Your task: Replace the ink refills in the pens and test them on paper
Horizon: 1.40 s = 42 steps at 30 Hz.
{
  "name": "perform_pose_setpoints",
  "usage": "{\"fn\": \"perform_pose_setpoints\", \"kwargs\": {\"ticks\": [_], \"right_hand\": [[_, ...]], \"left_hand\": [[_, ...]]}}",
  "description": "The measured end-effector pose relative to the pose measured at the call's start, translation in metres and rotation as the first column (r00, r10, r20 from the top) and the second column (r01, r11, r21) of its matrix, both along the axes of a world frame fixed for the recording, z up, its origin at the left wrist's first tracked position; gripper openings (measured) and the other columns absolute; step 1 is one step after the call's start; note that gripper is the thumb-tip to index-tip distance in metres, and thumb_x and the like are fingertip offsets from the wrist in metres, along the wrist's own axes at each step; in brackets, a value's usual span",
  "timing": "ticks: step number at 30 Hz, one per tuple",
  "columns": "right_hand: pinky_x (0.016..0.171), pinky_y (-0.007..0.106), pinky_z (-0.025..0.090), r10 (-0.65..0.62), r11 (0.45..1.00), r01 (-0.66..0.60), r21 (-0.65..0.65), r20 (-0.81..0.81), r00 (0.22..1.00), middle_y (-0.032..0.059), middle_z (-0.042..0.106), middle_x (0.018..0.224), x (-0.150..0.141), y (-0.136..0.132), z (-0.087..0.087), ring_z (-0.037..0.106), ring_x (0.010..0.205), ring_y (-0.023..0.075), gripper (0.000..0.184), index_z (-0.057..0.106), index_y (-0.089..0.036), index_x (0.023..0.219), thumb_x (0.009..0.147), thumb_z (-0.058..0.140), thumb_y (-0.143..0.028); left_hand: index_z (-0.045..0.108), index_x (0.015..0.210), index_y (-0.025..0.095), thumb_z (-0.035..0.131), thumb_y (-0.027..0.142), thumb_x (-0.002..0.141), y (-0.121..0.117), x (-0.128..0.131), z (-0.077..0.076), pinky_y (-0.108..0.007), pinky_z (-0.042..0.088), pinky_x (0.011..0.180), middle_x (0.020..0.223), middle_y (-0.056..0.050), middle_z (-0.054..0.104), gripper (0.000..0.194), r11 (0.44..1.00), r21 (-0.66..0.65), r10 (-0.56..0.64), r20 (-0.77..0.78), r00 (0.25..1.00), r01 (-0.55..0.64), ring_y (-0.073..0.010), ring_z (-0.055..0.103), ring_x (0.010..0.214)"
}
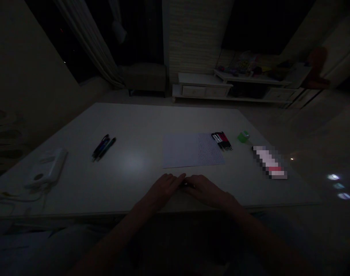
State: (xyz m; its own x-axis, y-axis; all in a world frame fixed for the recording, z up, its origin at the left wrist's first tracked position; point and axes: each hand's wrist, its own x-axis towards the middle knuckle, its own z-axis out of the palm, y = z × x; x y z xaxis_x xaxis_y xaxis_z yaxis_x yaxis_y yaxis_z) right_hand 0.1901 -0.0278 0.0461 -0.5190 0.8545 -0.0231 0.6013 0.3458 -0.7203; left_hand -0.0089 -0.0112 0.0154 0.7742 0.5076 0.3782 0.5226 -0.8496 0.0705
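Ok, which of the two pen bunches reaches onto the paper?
The right bunch, which includes red: it overlaps the right edge of the paper. The left bunch lies apart from the paper, on the table.

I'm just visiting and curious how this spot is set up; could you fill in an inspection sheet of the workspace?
Surface: white table, dimly lit, with a soft glare patch left of the paper.
Things nearest the hands: paper, lying flat, fine markings over its right part; dark and red pens at its right edge.
Clutter: more pens at left; green item and pixelated item at right.
Hands: left hand and right hand close together near the front edge; too dark to tell whether they hold anything.
Cables: pale cable by the white device at left.
Surroundings: curtain, low cabinet, dark screen.
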Motion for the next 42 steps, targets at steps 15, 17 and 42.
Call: {"fn": "perform_pose_setpoints", "kwargs": {"ticks": [15, 17, 42], "right_hand": [[0.060, 0.030, 0.039, -0.530, 0.847, 0.171, -0.502, -0.791, 0.306, -0.0023, 0.044, 0.055, 0.040, 0.054, 0.021, 0.043, 0.054, 0.0130, 0.002, 0.047, -0.022, 0.068, 0.067, 0.047, -0.024], [0.055, 0.031, 0.036, -0.504, 0.863, 0.149, -0.483, -0.805, 0.313, -0.0031, 0.032, 0.052, 0.051, 0.059, 0.028, 0.036, 0.050, 0.0141, 0.018, 0.042, -0.023, 0.065, 0.075, 0.042, -0.038], [0.043, 0.024, 0.031, -0.600, 0.790, -0.090, -0.606, -0.795, 0.083, -0.0053, 0.034, 0.043, 0.072, 0.076, 0.017, 0.030, 0.040, 0.0092, 0.041, 0.041, -0.021, 0.057, 0.078, 0.047, -0.055]], "left_hand": [[0.049, 0.119, 0.018, 0.038, 0.017, 0.089, 0.012, -0.008, -0.006, -0.038, 0.045, 0.090, 0.116, -0.009, 0.058, 0.032, 0.973, -0.110, 0.212, 0.083, 0.974, -0.202, -0.0186, 0.054, 0.105], [0.048, 0.120, 0.017, 0.038, 0.016, 0.088, 0.011, -0.005, -0.013, -0.040, 0.043, 0.093, 0.121, -0.010, 0.056, 0.033, 0.975, -0.107, 0.200, 0.054, 0.978, -0.194, -0.0195, 0.052, 0.110], [0.045, 0.125, 0.013, 0.035, 0.017, 0.089, 0.011, 0.002, -0.022, -0.042, 0.033, 0.102, 0.134, -0.011, 0.045, 0.037, 0.959, -0.100, 0.253, -0.128, 0.959, -0.266, -0.0223, 0.039, 0.124]]}}
